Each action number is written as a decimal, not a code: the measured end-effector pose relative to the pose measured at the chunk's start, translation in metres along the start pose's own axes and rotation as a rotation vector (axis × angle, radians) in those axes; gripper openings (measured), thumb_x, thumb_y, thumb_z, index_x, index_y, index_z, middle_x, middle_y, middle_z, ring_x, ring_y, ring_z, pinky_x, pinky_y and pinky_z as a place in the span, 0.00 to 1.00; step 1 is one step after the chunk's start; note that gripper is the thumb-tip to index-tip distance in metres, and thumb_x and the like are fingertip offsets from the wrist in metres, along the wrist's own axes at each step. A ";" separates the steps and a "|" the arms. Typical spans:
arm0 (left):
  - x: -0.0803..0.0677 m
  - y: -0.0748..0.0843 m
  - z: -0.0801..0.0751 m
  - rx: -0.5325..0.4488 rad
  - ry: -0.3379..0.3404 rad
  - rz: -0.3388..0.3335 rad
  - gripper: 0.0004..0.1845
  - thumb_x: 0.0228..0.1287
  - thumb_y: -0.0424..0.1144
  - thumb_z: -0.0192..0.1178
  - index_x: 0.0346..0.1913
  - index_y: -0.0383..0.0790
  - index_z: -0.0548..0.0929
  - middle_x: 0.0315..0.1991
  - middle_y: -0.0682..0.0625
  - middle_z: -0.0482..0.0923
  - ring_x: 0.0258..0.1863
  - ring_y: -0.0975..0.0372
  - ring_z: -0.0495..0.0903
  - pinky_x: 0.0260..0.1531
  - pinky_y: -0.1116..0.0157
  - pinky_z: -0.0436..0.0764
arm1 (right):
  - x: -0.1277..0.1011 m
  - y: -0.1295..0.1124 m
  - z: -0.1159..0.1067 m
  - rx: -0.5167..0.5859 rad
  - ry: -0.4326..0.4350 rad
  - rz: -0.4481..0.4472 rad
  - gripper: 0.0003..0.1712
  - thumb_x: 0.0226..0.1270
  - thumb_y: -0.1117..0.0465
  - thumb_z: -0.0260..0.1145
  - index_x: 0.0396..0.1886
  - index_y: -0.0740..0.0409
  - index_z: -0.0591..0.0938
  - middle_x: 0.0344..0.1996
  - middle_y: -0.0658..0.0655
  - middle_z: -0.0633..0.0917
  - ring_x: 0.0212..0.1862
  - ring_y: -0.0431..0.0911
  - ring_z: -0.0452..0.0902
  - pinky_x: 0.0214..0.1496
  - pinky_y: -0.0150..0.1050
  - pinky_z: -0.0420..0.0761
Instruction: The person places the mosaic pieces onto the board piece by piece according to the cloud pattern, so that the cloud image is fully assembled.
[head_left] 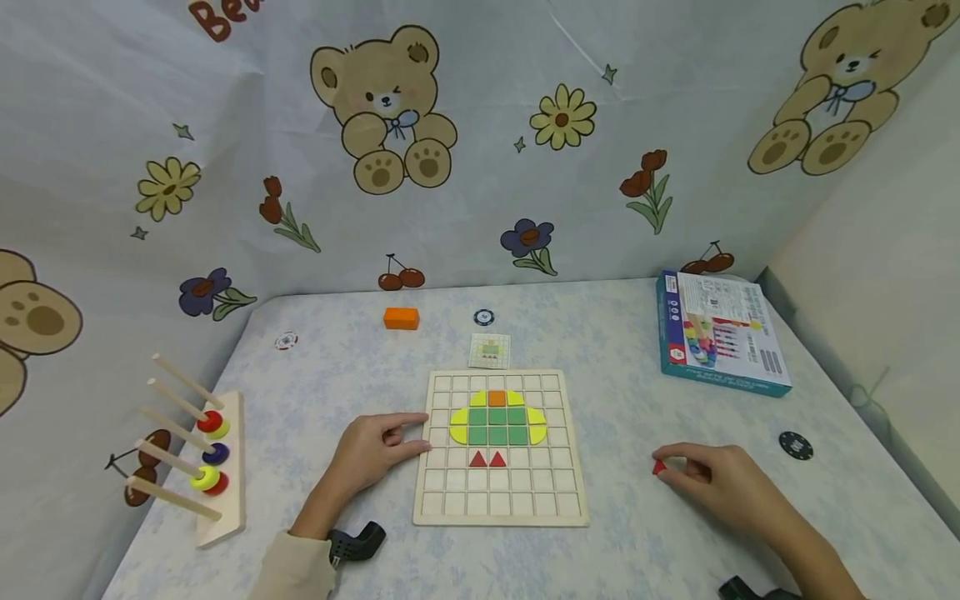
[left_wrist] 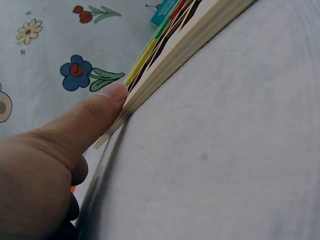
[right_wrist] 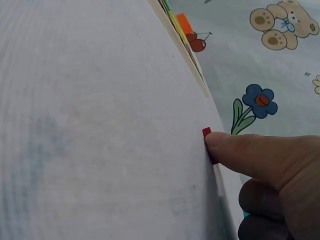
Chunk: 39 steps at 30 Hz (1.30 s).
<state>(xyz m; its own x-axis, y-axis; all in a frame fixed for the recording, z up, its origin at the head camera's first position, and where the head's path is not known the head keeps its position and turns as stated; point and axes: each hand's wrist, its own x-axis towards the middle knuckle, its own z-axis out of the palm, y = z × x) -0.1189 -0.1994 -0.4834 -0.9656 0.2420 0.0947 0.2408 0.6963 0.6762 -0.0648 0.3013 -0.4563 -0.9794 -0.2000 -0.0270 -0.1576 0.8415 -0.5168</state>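
Observation:
A wooden grid board (head_left: pixel 501 509) lies on the table, holding green squares (head_left: pixel 497 416), yellow curved pieces (head_left: pixel 459 426), an orange square (head_left: pixel 497 398) and two red triangles (head_left: pixel 498 460). Against the board's left edge rest the thumb and index fingertips of my left hand (head_left: pixel 369 450), spread a little apart. The left wrist view shows a digit (left_wrist: pixel 95 117) of that hand touching the board's side. To the right of the board, my right hand (head_left: pixel 712 479) pinches a small red piece (head_left: pixel 658 467) between thumb and index finger; the right wrist view shows its edge (right_wrist: pixel 207 132).
A pattern card (head_left: pixel 490 351) lies behind the board, near an orange block (head_left: pixel 401 318) and a dark blue chip (head_left: pixel 483 317). Wooden pegs with rings stand on a base (head_left: pixel 234 467) at left. At right are a box (head_left: pixel 731 333) and a black chip (head_left: pixel 796 445).

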 end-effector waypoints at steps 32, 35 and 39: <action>0.000 0.001 0.001 -0.003 0.003 0.025 0.21 0.56 0.58 0.75 0.54 0.63 0.89 0.14 0.63 0.58 0.16 0.71 0.54 0.26 0.68 0.66 | 0.060 -0.118 0.077 0.125 -0.021 -0.436 0.08 0.68 0.53 0.74 0.45 0.44 0.90 0.12 0.35 0.62 0.17 0.29 0.54 0.22 0.28 0.56; 0.000 0.001 0.001 0.002 0.003 0.018 0.21 0.57 0.58 0.75 0.54 0.63 0.89 0.14 0.63 0.59 0.16 0.71 0.54 0.25 0.68 0.65 | 0.061 -0.119 0.084 0.102 0.014 -0.445 0.08 0.67 0.52 0.74 0.45 0.43 0.90 0.12 0.34 0.62 0.16 0.29 0.54 0.21 0.28 0.55; -0.001 0.000 0.000 0.006 0.007 0.015 0.21 0.57 0.57 0.75 0.54 0.62 0.89 0.14 0.63 0.58 0.16 0.70 0.54 0.25 0.68 0.65 | 0.061 -0.119 0.088 0.070 0.046 -0.466 0.09 0.67 0.52 0.74 0.45 0.42 0.90 0.12 0.34 0.62 0.16 0.28 0.52 0.21 0.28 0.53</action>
<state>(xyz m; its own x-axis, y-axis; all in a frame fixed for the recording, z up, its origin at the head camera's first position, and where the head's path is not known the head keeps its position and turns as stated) -0.1177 -0.1997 -0.4833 -0.9626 0.2475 0.1100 0.2557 0.6966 0.6704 -0.0944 0.1448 -0.4721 -0.8111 -0.5246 0.2585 -0.5744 0.6310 -0.5215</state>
